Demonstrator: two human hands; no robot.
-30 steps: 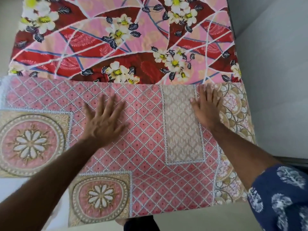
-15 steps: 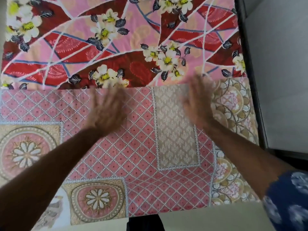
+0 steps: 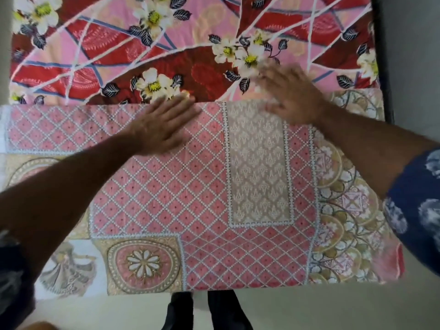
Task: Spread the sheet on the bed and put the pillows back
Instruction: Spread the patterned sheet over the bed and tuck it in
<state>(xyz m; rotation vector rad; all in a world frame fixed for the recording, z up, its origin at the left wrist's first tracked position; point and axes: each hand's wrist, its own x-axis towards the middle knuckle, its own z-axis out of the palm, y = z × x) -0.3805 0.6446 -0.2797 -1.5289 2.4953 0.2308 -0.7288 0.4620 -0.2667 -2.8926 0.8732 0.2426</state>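
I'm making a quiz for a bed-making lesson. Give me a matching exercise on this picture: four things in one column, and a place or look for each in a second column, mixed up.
Things:
1. left hand
2. right hand
3. flowered sheet
4. sleeve

Places or looks:
A. dark blue with pale print, at the right edge
B. flat on the pink lattice of the folded sheet, fingertips at its far edge
C. red and pink with white blossoms, on the far part of the bed
D. blurred, across the edge where the two fabrics meet

Pairs: 1-B, 2-D, 3-C, 4-A
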